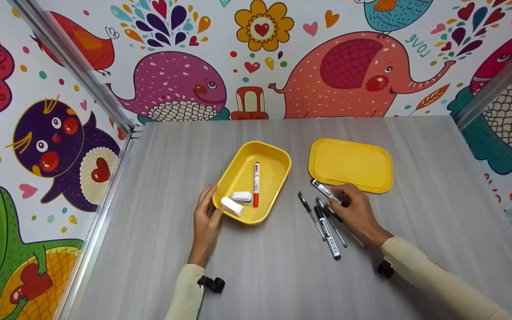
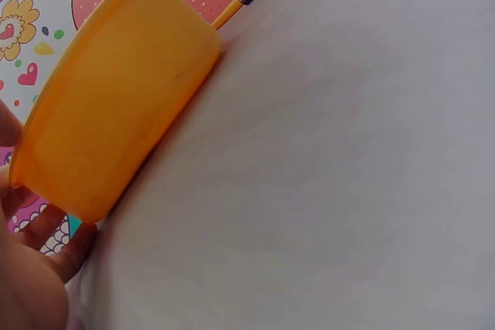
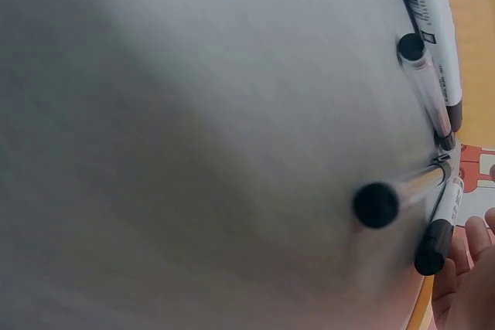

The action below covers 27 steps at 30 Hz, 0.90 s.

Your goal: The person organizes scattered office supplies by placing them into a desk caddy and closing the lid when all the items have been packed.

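Note:
My left hand (image 1: pixel 207 220) grips the near left corner of a yellow plastic box (image 1: pixel 245 166), thumb by the rim and fingers along the outer wall. Inside the box lie a red-capped white marker (image 1: pixel 256 180) and two small white blocks, one (image 1: pixel 232 206) leaning on the other (image 1: pixel 242 196). My right hand (image 1: pixel 356 211) pinches a black-capped white marker (image 1: pixel 322 187) close over the table, beside the yellow lid (image 1: pixel 349 163). Below it lie another black-and-white marker (image 1: pixel 328 233) and several slim clear-barrelled pens (image 1: pixel 312 217). The right wrist view shows fingertips at the marker (image 3: pixel 442 229).
A grey wood-grain table (image 1: pixel 162 178) carries everything. Printed cartoon panels (image 1: pixel 256 89) stand along the back and sides, with a metal frame post (image 1: pixel 74 62) at the left corner. A black strap camera (image 1: pixel 211 283) is on the left wrist.

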{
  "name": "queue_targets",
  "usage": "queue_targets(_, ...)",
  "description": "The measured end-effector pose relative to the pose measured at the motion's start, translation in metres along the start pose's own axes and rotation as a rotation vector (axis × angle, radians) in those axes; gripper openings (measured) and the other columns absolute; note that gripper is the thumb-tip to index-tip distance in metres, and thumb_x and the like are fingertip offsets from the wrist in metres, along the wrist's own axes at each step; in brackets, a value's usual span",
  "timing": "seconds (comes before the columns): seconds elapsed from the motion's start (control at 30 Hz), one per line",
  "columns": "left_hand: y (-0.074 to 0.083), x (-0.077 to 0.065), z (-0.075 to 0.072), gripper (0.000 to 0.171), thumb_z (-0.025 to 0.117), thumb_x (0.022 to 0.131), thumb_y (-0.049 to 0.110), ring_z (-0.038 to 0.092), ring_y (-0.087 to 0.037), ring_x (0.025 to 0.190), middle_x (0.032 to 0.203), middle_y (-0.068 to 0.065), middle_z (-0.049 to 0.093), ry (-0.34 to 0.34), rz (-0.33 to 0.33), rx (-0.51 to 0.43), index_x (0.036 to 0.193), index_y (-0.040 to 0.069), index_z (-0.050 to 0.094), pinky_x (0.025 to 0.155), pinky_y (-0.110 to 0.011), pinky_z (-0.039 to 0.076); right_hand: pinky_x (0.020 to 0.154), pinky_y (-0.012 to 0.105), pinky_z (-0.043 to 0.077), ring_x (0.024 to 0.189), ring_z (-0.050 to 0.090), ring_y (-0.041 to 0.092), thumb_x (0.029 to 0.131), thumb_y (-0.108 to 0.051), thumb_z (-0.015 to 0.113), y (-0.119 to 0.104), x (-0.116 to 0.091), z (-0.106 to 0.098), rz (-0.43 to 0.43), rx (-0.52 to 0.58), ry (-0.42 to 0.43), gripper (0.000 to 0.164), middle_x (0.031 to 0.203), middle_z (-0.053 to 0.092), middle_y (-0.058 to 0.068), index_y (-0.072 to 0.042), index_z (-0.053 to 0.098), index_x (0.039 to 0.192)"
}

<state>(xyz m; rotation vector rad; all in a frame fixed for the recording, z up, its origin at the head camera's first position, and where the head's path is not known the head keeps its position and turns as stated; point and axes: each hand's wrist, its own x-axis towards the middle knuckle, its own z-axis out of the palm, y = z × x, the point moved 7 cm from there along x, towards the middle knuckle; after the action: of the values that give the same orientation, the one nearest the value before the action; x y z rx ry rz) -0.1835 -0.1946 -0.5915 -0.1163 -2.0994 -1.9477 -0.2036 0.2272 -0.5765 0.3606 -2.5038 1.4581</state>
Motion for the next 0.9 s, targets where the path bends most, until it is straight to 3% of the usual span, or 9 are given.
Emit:
queue_targets(0.3,-0.0007,0.0003,0.0001,0.067,0.058,0.096,-0.014,0.048,-0.025,0.153,0.164,-0.011,0.05,0.001,0.007,-0.006,0.161,0.003,0.054,0.124,-0.03,0.041,0.078,0.023,0.049,0.09,0.062,0.025,0.089,0.004,0.084,0.0052,-0.0017,0.0027,0.026,-0.067,-0.038,0.03,0.105,0.072,0.013,0.003,0.077,0.118)
queue_targets(0.53,-0.001,-0.0006,0.0001,0.067,0.06,0.096,-0.012,0.048,-0.025,0.153,0.165,-0.011,0.049,0.008,-0.013,0.003,0.162,0.001,0.053,0.121,-0.025,0.042,0.087,0.02,0.047,0.101,0.065,0.025,0.09,0.0,0.084,0.0095,-0.0021,0.0003,0.056,-0.124,-0.032,0.031,0.112,0.073,0.012,0.001,0.077,0.12)
queue_targets(0.9,-0.0009,-0.0005,-0.0005,0.066,0.06,0.098,-0.012,0.048,-0.024,0.153,0.165,-0.009,0.05,0.008,-0.014,0.0,0.162,0.004,0.053,0.123,-0.028,0.042,0.086,0.036,0.049,0.098,0.063,0.029,0.087,0.0,0.085,0.0087,0.0031,0.0004,0.056,-0.206,-0.044,0.028,0.105,0.073,0.013,0.002,0.078,0.114)
